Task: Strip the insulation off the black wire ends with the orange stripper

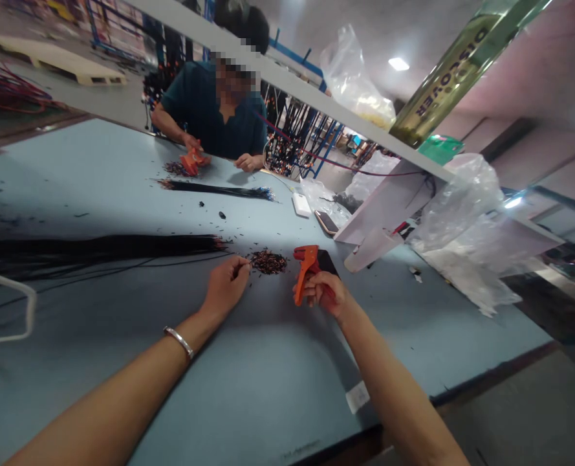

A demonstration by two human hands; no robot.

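My left hand (226, 285) is closed in a pinch just left of a pile of short wire scraps (268, 261). A thin black wire (180, 260) runs in from the left to its fingertips; the very tip is hard to make out. My right hand (323, 290) is wrapped round the handles of an orange and red wire stripper (307, 262), held upright to the right of the scraps, jaws facing left. Behind my left hand lies a thick bundle of black wires (122, 246), its coppery ends towards the scraps.
Across the blue-grey table (209, 401), a co-worker (214, 110) holds another orange stripper (193, 158) beside a smaller wire bundle (214, 188). A phone (326, 222), a white box (301, 204) and a tilted white cup (372, 249) stand near the shelf (384, 188). Plastic bags (462, 207) lie right.
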